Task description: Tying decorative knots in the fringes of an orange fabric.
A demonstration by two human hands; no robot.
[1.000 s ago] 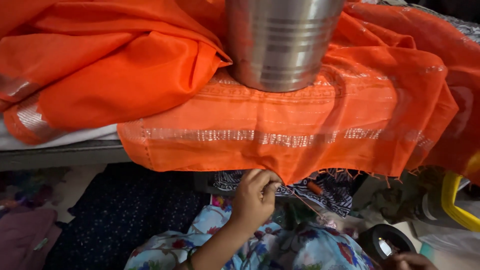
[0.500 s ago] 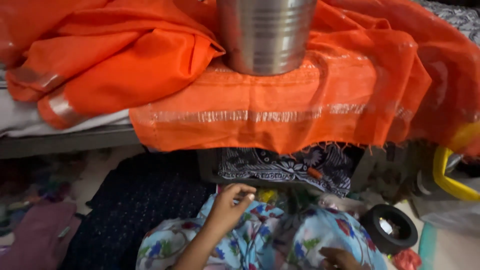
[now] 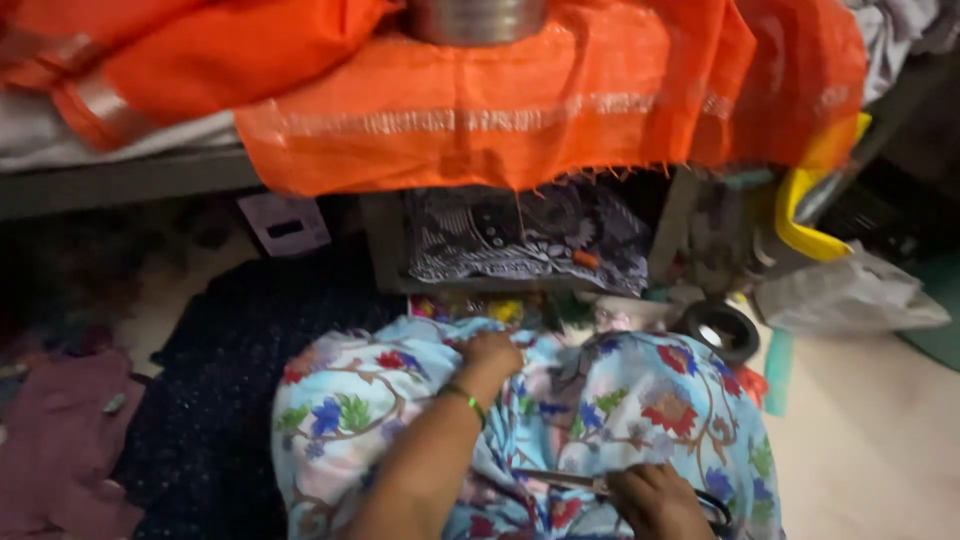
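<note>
While the person sits low before the bench, both hands rest on one light-blue floral cloth [image 3: 640,420] draped over the lap — soft, rumpled fabric printed with red, blue and green flowers. One left hand [image 3: 492,355] is closed into a loose fist, knuckles up, pressing into the cloth near its upper middle; whether it pinches a fold cannot be told. One thin green bangle [image 3: 462,398] circles that wrist. One right hand [image 3: 655,500] lies at the lower edge of the view, fingers curled around the dark handles of one pair of scissors [image 3: 560,480], whose slim metal blades point left across the cloth.

Above, one orange fabric [image 3: 500,110] with a woven silvery band hangs over the bench edge, its hem frayed. One ribbed steel vessel [image 3: 475,18] stands on it — only the base shows. Under the bench lies one dark patterned cloth [image 3: 520,235]. To the right: one black round roll [image 3: 722,332], one yellow plastic container [image 3: 805,215], one crumpled pale bag [image 3: 850,295]. At far left, one mauve garment [image 3: 60,440] lies on the floor.
</note>
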